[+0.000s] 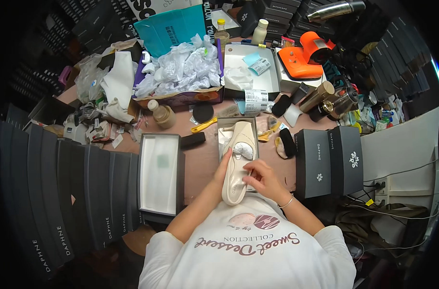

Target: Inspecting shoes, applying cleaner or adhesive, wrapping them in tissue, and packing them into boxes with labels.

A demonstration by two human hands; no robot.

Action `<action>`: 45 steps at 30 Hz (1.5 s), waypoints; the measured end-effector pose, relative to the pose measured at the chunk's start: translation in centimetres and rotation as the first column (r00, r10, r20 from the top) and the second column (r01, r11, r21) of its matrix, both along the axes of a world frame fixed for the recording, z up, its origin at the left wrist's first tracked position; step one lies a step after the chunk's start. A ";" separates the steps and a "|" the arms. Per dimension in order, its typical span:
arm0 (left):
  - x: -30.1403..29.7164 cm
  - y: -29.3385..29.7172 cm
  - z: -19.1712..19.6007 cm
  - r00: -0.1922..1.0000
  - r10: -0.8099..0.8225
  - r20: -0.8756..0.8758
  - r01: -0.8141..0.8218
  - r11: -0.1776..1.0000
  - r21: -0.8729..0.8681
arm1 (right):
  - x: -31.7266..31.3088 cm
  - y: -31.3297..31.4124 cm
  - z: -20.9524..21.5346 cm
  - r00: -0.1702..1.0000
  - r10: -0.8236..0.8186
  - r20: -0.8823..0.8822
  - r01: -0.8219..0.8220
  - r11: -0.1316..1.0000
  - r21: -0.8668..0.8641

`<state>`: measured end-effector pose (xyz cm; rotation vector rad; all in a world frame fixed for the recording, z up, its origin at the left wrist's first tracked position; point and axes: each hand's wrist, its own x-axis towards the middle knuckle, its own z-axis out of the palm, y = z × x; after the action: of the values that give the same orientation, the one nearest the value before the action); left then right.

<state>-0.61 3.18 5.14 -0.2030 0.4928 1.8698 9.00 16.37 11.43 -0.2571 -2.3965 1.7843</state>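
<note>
A beige flat shoe (238,180) lies with its toe away from me and its heel close to my shirt. My left hand (223,167) is closed round its left side. Silvery crumpled stuffing (243,151) fills the opening toward the toe. At the right edge of the shoe is my right hand (262,177), fingers bent and apart, tips near the insole, with nothing visible between them. An open grey shoebox (250,121) sits beneath the toe end, partly hidden, with another light-coloured item inside it.
On the left lies an open box part (161,178) with a white inside, beside a black block (193,140). A yellow-handled brush (203,126) is behind. Dark shoeboxes (313,161) stand right, more stacked left. Farther back are a box of crumpled paper (185,70) and an orange device (301,62).
</note>
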 end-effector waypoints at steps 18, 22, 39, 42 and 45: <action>1.3 -2.3 -0.9 0.944 -0.065 -0.323 -0.077 0.909 -0.410 | -6.7 3.0 -6.0 0.999 0.053 -0.011 -0.046 0.943 0.330; -1.8 -4.8 -2.9 0.366 -0.410 -0.835 -0.528 0.648 -0.549 | -2.9 10.6 -3.1 0.989 -0.126 0.075 0.075 0.871 0.485; -7.7 -2.1 1.8 -0.184 -0.625 -0.759 -0.242 0.777 -0.582 | -5.9 6.0 2.9 0.948 0.309 -0.074 -0.110 0.539 0.835; -6.8 -3.3 6.1 -0.155 -0.667 -0.729 -0.038 0.741 -0.670 | -7.6 4.2 2.5 0.764 0.439 0.472 -0.641 0.439 0.629; -7.6 -6.6 3.8 0.343 -0.568 -0.748 0.106 0.815 -0.570 | -6.7 3.7 -0.1 0.736 0.540 0.409 -0.677 0.571 0.464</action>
<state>-8.24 -3.39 8.96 0.6734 1.5973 1.2369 2.25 20.09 11.35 0.5673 -3.3456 1.0596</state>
